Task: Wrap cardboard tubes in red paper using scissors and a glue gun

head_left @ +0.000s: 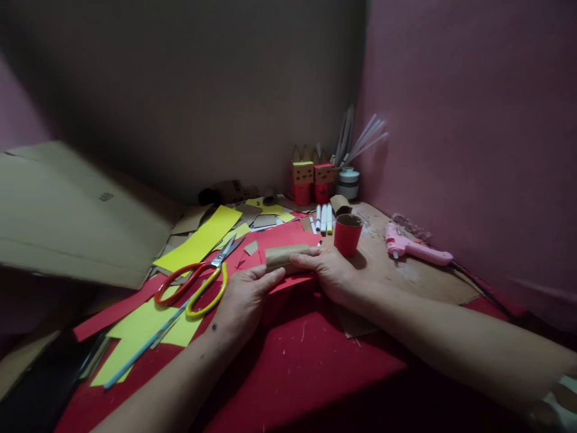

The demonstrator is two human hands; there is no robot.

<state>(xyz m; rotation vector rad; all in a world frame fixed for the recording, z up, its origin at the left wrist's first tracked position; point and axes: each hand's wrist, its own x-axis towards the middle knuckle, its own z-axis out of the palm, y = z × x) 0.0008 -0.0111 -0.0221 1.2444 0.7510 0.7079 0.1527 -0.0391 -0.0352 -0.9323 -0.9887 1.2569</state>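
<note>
A piece of brown cardboard (285, 256), rolled or curved, is held level between my two hands over the red paper (288, 233). My left hand (246, 294) grips its left end, thumb on the near side. At the right end, my right hand (331, 270) pinches it, with the thumb along the front. Just beyond my right hand stands a short red cup-like tube (348, 234), its brown inside showing at the top. Scissors with one red and one yellow handle (220, 258) lie beside my left hand, blades pointing away.
Yellow paper (198, 237) and a blue pencil-like stick (148, 346) lie left. Several markers (323, 218) stand beyond my hands. Two decorated red tubes (303, 180) and a white jar (347, 183) are at the back. A pink glue gun (417, 248) rests right; a large cardboard box (76, 210) stands left.
</note>
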